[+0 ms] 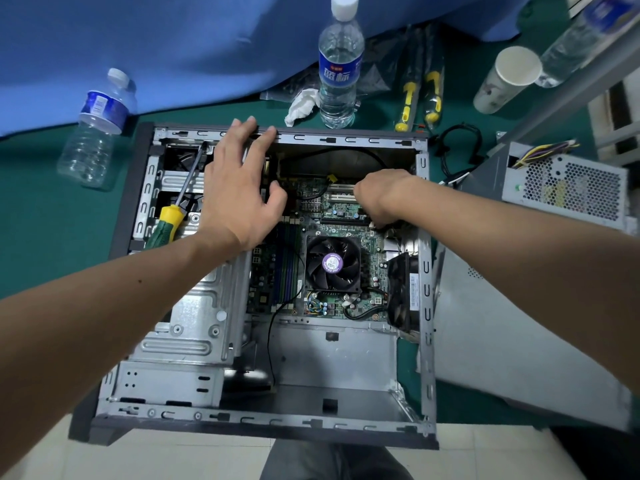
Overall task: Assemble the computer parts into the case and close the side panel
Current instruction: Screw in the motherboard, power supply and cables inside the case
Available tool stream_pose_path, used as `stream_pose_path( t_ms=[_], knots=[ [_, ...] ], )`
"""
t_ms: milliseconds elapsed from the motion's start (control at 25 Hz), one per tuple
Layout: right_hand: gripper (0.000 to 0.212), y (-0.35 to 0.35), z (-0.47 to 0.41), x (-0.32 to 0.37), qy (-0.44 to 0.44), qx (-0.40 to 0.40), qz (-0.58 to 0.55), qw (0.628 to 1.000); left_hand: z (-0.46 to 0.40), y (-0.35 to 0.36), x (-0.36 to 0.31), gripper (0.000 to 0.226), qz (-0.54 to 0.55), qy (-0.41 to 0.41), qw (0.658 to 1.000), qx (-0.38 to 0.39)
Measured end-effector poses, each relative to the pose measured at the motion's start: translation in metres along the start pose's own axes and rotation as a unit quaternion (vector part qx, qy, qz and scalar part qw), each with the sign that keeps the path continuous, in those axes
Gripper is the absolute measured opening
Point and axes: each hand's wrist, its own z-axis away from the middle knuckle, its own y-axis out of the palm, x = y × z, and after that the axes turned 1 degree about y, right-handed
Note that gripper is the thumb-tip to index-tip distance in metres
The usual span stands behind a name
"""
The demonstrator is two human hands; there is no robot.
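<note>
Case: the open computer case [424, 271] lies on its side on the green surface [31, 216], its near edge overhanging the surface's front.
Motherboard: the motherboard [346, 216] sits inside the case, with the black CPU fan [333, 265] near its middle.
Left hand: the left hand [239, 188] is spread over the upper left of the case; its fingers [265, 138] rest straight on the far rim, thumb held apart.
Right hand: the right hand [381, 197] reaches down onto the motherboard beside the white expansion slots [341, 192]; its fingers are curled under and hidden, so I cannot tell what they pinch, if anything.
Screwdriver: a green-and-yellow screwdriver [169, 220] lies slanted across the drive bay, left of the left hand.
Side panel: the grey side panel [512, 337] lies on the surface right of the case.
Power supply: the power supply [568, 188] sits beyond the panel, outside the case.
Bottles: one water bottle [341, 64] stands behind the case; another bottle [93, 129] stands at far left.
Cup: a paper cup [507, 79] stands at the back right.
</note>
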Motion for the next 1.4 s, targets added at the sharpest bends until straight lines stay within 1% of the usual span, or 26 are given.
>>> stream_pose_path(
  t_ms=[280, 440, 560, 880, 1080, 1400],
  knots=[
    [0.015, 0.0034, -0.0033, -0.0010, -0.006, 0.010, 0.006, 1.000, 0.0001, 0.0000, 0.0001, 0.067, -0.002, -0.002, 1.000, 0.001],
    [0.020, 0.0033, -0.0043, -0.0003, 0.000, 0.018, -0.001, 1.000, -0.0002, -0.0004, 0.0000, 0.067, -0.003, -0.001, 1.000, 0.001],
    [0.022, 0.0029, -0.0037, 0.0005, -0.003, 0.008, 0.003, 1.000, -0.0002, -0.0007, 0.0000, 0.067, -0.003, 0.000, 1.000, 0.003],
    [0.016, 0.0036, -0.0006, 0.0028, -0.019, -0.023, 0.024, 0.999, 0.0000, -0.0018, -0.0021, 0.068, -0.003, -0.005, 1.000, 0.006],
    [0.018, 0.0035, 0.0008, 0.0049, -0.018, -0.039, 0.031, 0.999, 0.0003, -0.0022, -0.0016, 0.068, -0.004, -0.006, 1.000, 0.007],
    [0.018, 0.0027, 0.0014, 0.0049, -0.001, -0.030, 0.014, 0.999, 0.0002, -0.0033, -0.0028, 0.068, -0.005, -0.008, 1.000, 0.011]
  ],
)
